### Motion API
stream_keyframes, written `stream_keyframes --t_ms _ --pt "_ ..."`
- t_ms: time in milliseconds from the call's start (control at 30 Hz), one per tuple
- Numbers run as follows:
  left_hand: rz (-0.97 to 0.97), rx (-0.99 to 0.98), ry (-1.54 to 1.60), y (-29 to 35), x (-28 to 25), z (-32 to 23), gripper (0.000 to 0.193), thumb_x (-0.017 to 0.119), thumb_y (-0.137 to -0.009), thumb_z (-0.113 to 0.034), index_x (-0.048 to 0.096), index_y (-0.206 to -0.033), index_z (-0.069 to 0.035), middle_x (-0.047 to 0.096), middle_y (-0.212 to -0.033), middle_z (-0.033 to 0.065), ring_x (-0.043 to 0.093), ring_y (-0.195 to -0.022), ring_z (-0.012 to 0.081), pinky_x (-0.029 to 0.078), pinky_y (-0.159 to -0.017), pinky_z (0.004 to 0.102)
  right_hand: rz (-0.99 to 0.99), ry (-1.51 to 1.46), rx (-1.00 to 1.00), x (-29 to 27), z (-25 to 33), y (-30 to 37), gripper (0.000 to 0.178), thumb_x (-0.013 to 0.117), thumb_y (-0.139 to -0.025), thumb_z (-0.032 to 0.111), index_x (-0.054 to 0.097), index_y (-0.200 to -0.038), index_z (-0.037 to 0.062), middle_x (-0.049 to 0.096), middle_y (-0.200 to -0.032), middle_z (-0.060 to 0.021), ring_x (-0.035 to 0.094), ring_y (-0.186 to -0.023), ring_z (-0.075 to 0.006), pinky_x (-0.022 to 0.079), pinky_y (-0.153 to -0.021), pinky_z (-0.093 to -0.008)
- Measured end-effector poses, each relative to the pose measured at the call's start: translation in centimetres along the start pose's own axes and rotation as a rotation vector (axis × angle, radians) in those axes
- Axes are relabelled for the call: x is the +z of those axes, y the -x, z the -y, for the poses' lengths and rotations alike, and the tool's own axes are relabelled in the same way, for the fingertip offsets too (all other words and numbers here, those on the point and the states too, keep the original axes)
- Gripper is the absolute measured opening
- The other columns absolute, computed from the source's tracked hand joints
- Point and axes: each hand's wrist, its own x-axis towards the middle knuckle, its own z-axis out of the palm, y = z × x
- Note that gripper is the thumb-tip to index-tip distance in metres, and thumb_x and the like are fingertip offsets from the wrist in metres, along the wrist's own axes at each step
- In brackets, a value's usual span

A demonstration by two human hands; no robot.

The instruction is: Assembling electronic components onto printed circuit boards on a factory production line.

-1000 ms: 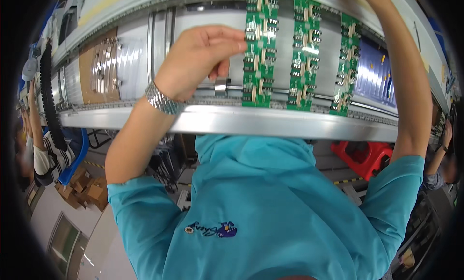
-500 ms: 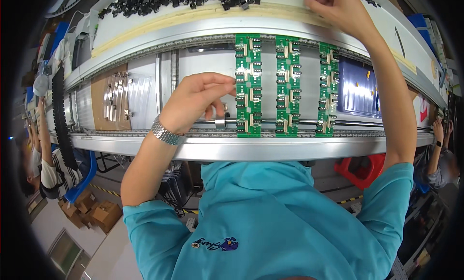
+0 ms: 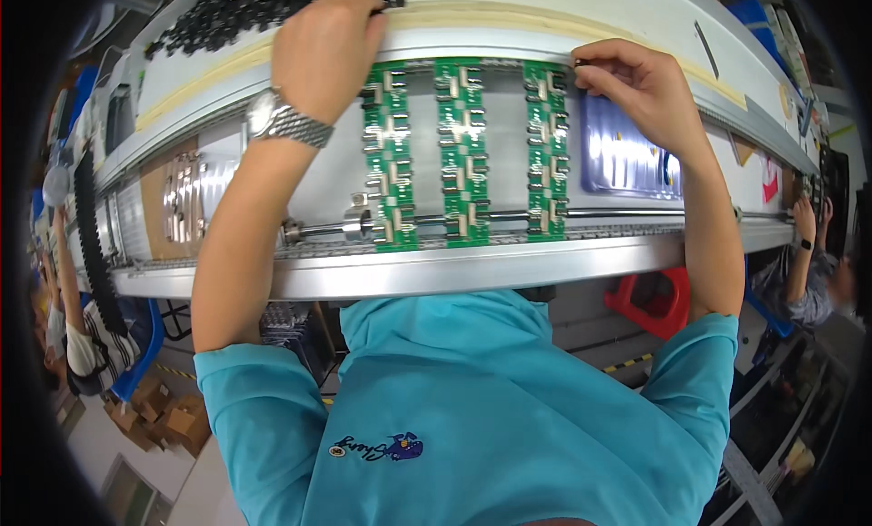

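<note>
Black part (image 3: 578,63), small and half hidden, pinched between thumb and forefinger of the right hand (image 3: 640,90), just beside the far end of the rightmost board (image 3: 548,153). Reaching with the left hand (image 3: 327,54) to the edge of a heap of black parts (image 3: 245,17), fingers bent; cannot tell whether gripping anything there. Silver watch (image 3: 295,124) on the left wrist.

Traded places since half a second ago: right hand down from the worktop (image 3: 545,13) behind the boards, left hand up from beside the leftmost board (image 3: 389,153). By the look of it, meaning left hand now at the supply and right hand now at the boards. Also shifted somewhat leftward, along with the middle board (image 3: 465,149): nearer to the metal clamp (image 3: 355,224), just apart from the blue tray (image 3: 627,167).

Lying parallel, all three green boards, across the gap between two metal rails, with dark pieces along their edges. Farther left, clear plastic strips over brown cardboard (image 3: 156,217). Below the near rail (image 3: 472,268), a red stool (image 3: 656,303); lower left, cardboard boxes (image 3: 186,421); far right, a co-worker's arm (image 3: 799,263).
</note>
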Motion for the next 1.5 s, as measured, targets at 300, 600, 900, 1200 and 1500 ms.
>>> stream_keyframes --t_ms 300,600,900,1200,1500 --pt "-0.029 -0.002 0.001 0.2 1.2 -1.1 0.014 0.072 -0.09 -0.015 0.075 -0.102 -0.008 0.072 -0.1 -0.0006 0.064 -0.068 0.0206 0.052 -0.065 0.0305 -0.016 0.147 -0.226 1.1 1.2 1.7 0.018 0.075 -0.087 -0.002 0.077 -0.105 -0.0009 0.075 -0.104 -0.0061 0.066 -0.081 -0.0154 0.055 -0.073 -0.0247" --pt "-0.107 -0.012 -0.142 0.2 2.4 -0.7 0.011 0.071 -0.083 0.001 0.07 -0.094 0.003 0.069 -0.084 0.012 0.062 -0.066 0.0187 0.052 -0.064 0.0278 -0.082 0.329 -0.288 2.7 -0.8 2.2 0.017 0.077 -0.083 -0.006 0.078 -0.1 -0.0005 0.075 -0.105 -0.0065 0.067 -0.081 -0.0155 0.054 -0.07 -0.0235" --pt "0.109 -0.252 0.268 0.0 -0.3 -1.0 0.01 0.071 -0.087 0.005 0.07 -0.097 0.006 0.07 -0.086 0.0111 0.061 -0.069 0.0137 0.051 -0.065 0.0244 -0.172 0.312 -0.276 4.0 0.8 2.9 0.017 0.077 -0.083 -0.006 0.079 -0.099 0.0002 0.075 -0.106 -0.0061 0.066 -0.08 -0.0148 0.053 -0.067 -0.0227" --pt "0.13 -0.358 1.059 -1.1 0.4 -6.5 0.009 0.069 -0.089 0.007 0.074 -0.097 0.008 0.071 -0.085 0.0114 0.06 -0.068 0.0094 0.05 -0.059 0.0196 -0.062 0.313 -0.402 2.4 -1.9 2.2 0.018 0.077 -0.084 -0.006 0.079 -0.1 0.0009 0.074 -0.107 -0.0062 0.066 -0.079 -0.0153 0.052 -0.065 -0.023" --pt "0.513 -0.269 0.833 -3.8 0.2 -9.5 0.01 0.069 -0.085 0.007 0.075 -0.093 0.008 0.072 -0.083 0.0109 0.059 -0.063 0.0114 0.049 -0.056 0.0214 -0.073 0.379 -0.456 2.4 -1.7 1.7 0.014 0.076 -0.083 -0.002 0.077 -0.096 0.0004 0.074 -0.099 -0.0073 0.066 -0.078 -0.0181 0.054 -0.069 -0.0268"
